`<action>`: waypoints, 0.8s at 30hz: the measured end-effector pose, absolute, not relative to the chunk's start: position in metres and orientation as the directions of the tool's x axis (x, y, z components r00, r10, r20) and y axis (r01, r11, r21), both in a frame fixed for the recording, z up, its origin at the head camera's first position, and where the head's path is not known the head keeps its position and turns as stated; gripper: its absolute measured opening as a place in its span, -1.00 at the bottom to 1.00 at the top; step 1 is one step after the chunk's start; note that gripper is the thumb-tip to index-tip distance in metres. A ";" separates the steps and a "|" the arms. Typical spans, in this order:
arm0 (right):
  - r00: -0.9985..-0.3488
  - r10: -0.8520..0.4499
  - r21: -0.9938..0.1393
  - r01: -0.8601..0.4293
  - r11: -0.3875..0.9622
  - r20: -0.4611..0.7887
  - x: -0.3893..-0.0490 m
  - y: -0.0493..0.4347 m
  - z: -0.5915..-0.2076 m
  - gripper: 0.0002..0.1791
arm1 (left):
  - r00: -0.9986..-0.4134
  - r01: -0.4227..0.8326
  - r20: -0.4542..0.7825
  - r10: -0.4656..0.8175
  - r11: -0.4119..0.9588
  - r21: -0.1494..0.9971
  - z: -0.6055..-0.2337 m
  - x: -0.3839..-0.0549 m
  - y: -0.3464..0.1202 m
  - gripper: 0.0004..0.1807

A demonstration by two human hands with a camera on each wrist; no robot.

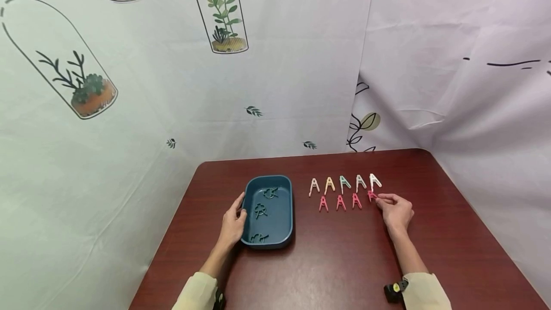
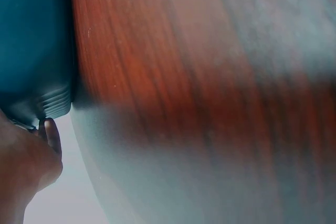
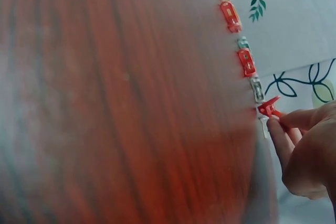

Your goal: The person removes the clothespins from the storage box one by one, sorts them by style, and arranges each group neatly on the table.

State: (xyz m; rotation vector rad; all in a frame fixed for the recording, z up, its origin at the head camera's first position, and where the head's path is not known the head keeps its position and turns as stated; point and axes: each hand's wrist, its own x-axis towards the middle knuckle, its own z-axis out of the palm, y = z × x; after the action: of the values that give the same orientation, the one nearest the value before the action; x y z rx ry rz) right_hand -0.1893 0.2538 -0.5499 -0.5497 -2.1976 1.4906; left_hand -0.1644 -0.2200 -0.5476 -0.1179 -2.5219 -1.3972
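Observation:
Between the thumb and fingers of my right hand [image 1: 395,210] is a red clothespin [image 1: 372,196], pinched by one end. It is at the right end of a front row of red clothespins [image 1: 340,203]. Just behind lies a back row of pale, yellow and teal clothespins [image 1: 345,183]; the white clothespin [image 1: 374,182] at its end is closest to my fingers. My left hand [image 1: 233,224] holds the left side of a dark blue tray [image 1: 287,214], its thumb at the rim. In the left wrist view, fingertips touch the tray's ribbed outer wall [image 2: 55,100].
Inside the tray lie three dark green looped pieces [image 1: 260,210], spaced from back to front. Everything stands on a reddish-brown wooden table [image 1: 336,262] with rounded back corners. A white cloth [image 1: 284,85] printed with plants hangs behind it and along the sides.

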 end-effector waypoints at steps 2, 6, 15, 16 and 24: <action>-0.832 0.542 -0.936 0.094 0.340 0.114 -0.189 0.253 -0.551 -0.81 | -0.964 0.194 0.261 -0.053 0.533 0.824 -0.547 -0.164 -0.220 -0.35; -0.836 0.535 -0.928 0.097 0.360 0.120 -0.188 0.254 -0.553 -0.82 | -0.964 0.195 0.262 -0.052 0.535 0.822 -0.548 -0.164 -0.221 -0.35; -0.859 0.491 -0.905 0.086 0.417 0.145 -0.187 0.257 -0.560 -0.84 | -0.966 0.188 0.255 -0.051 0.540 0.820 -0.547 -0.165 -0.221 -0.34; -0.862 0.485 -0.904 0.080 0.419 0.148 -0.187 0.258 -0.560 -0.85 | -0.966 0.188 0.255 -0.051 0.542 0.819 -0.547 -0.165 -0.221 -0.34; -0.873 0.460 -0.885 0.081 0.459 0.159 -0.185 0.258 -0.560 -0.86 | -0.968 0.181 0.246 -0.052 0.538 0.824 -0.546 -0.165 -0.221 -0.35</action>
State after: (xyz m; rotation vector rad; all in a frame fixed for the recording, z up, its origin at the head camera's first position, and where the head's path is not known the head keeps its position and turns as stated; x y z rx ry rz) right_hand -0.1846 0.2585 -0.5595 -0.4561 -2.3363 1.3871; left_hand -0.1645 -0.2211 -0.5462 -0.1086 -2.5354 -1.3999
